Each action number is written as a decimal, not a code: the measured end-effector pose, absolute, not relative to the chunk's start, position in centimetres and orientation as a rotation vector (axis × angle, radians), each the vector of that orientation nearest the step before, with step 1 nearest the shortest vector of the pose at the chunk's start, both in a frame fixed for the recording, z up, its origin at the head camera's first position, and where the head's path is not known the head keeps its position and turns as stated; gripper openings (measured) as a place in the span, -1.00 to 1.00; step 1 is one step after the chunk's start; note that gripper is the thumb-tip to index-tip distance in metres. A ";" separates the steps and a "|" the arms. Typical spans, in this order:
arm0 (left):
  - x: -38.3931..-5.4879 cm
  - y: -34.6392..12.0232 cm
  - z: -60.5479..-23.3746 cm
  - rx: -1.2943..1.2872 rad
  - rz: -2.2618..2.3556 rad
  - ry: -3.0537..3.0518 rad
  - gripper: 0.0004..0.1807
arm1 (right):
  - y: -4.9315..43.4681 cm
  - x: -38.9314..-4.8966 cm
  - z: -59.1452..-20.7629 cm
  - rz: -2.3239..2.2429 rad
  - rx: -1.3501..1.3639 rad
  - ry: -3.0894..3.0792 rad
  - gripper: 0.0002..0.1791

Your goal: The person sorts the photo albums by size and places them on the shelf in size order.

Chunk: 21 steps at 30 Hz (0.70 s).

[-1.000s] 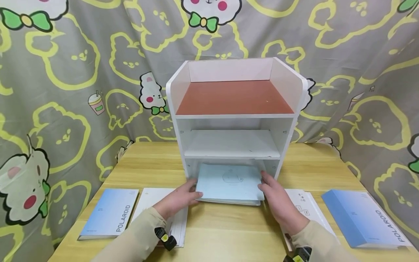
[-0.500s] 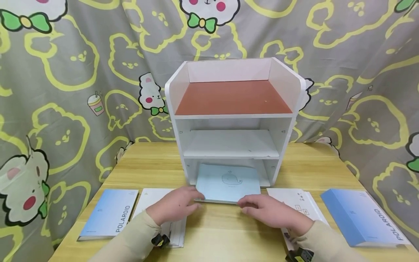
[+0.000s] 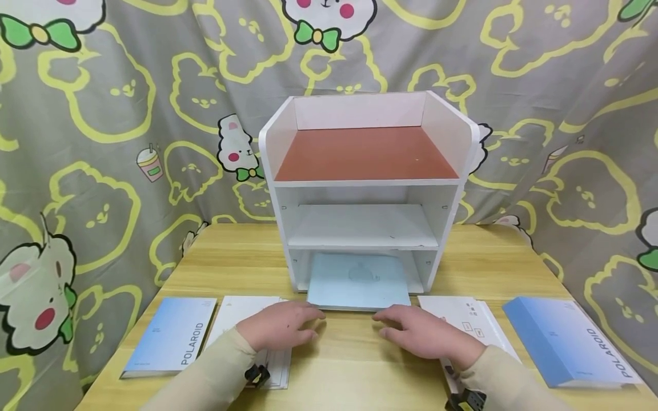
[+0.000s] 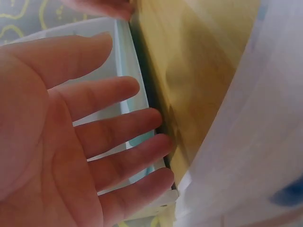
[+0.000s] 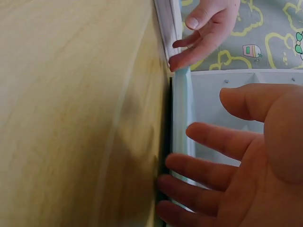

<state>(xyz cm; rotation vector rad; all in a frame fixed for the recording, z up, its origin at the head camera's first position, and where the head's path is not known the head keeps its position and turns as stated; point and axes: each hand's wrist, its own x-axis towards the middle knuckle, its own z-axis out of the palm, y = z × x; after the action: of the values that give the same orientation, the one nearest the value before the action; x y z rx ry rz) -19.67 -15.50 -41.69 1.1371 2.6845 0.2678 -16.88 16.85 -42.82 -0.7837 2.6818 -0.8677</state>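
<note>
A light-blue book (image 3: pixel 357 285) with a faint whale drawing lies flat, partly inside the bottom compartment of a small white shelf unit (image 3: pixel 354 183). Its front edge sticks out toward me. My left hand (image 3: pixel 280 326) is by the left end of that edge, fingers extended and spread. My right hand (image 3: pixel 429 331) is at the right end, its fingers likewise spread. In both wrist views the fingertips reach the book's edge low over the tabletop; whether all of them touch it, I cannot tell. Neither hand grips anything.
White booklets lie on the wooden table (image 3: pixel 344 365) beside each hand: left stack (image 3: pixel 241 308), right stack (image 3: pixel 468 319). Blue POLAROID books, a thin one (image 3: pixel 172 334) and a thick one (image 3: pixel 570 339), lie farther out. A patterned curtain (image 3: pixel 195 85) surrounds the table.
Both hands let go of the book's sides and moved to its front edge, fingers straightening. The book has slid a little deeper into the bottom compartment.
</note>
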 end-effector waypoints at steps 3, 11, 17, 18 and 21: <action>-20.0 -15.3 -41.7 1.129 0.277 2.692 -0.52 | 16.8 -17.1 -43.4 -0.867 -0.780 2.714 -0.55; -20.9 -14.5 -42.3 1.113 0.266 2.718 -0.48 | 16.1 -17.6 -44.6 -0.881 -0.733 2.815 -0.55; -21.7 -14.3 -42.9 1.026 0.294 2.731 -0.42 | 15.6 -18.1 -45.0 -0.839 -0.722 2.878 -0.58; -21.8 -14.2 -42.9 1.014 0.301 2.734 -0.42 | 15.6 -18.2 -45.0 -0.835 -0.723 2.885 -0.59; -22.1 -14.1 -42.9 0.998 0.310 2.745 -0.43 | 15.6 -18.5 -45.1 -0.816 -0.723 2.910 -0.60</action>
<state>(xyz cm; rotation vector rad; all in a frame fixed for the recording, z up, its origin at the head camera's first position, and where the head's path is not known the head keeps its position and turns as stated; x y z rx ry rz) -22.09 -14.09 -42.88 0.9978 2.7452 0.3098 -18.51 15.60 -45.10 -0.7227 2.9096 -0.8161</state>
